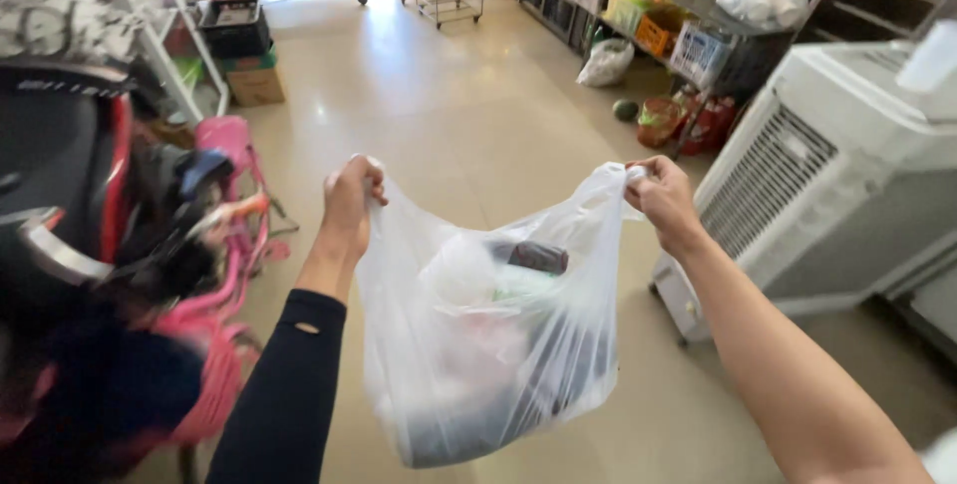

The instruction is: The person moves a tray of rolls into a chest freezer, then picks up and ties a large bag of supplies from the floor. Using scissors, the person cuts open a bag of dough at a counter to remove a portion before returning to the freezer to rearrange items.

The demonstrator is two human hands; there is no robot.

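Both hands are closed tight on the handles of a translucent white plastic bag (pixel 488 344), which hangs between them in mid-air above the pale tiled floor (pixel 449 115). The left hand (pixel 351 197), at the end of a black sleeve, is fisted round the bag's left handle; the right hand (pixel 660 197), on a bare arm, pinches the right handle with fingers curled shut. The bag's mouth is pulled wide between the two fists. Inside it lie several packed goods, blurred through the plastic: a dark cylinder-shaped item (pixel 538 257) near the top and something pale and rounded beside it; I cannot tell what they are.

Left of the bag stands a pink child's bicycle (pixel 227 245), and further left again a dark, red-trimmed bulky object, too close to make out. Beyond the bag to the left, a cardboard box (pixel 255 85) sits under a black crate. Right of the bag stands a white air cooler (pixel 788 185) with a slatted grille. Beyond the bag to the right, a metal shelf rack (pixel 688 5) holds baskets and filled bags.
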